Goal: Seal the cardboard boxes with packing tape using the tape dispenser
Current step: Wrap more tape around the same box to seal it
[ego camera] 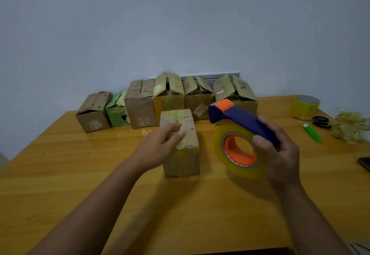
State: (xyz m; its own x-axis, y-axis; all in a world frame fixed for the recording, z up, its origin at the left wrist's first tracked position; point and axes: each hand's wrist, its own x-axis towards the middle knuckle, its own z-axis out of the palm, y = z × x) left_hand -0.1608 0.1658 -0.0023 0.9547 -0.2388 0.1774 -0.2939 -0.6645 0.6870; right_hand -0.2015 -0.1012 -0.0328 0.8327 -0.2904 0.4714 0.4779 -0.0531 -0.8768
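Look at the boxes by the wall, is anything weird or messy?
Yes. Three back boxes have flaps sticking up, not taped flat. A green box in the row looks torn and crumpled. A wad of used tape lies at the table's right edge.

Both forearms reach forward, bare to the elbow. The left hand has loosely bent fingers, its fingertips touching the top of the taped box. Right of that box, the right hand curls thumb and fingers in a grip round the tape dispenser, held raised.
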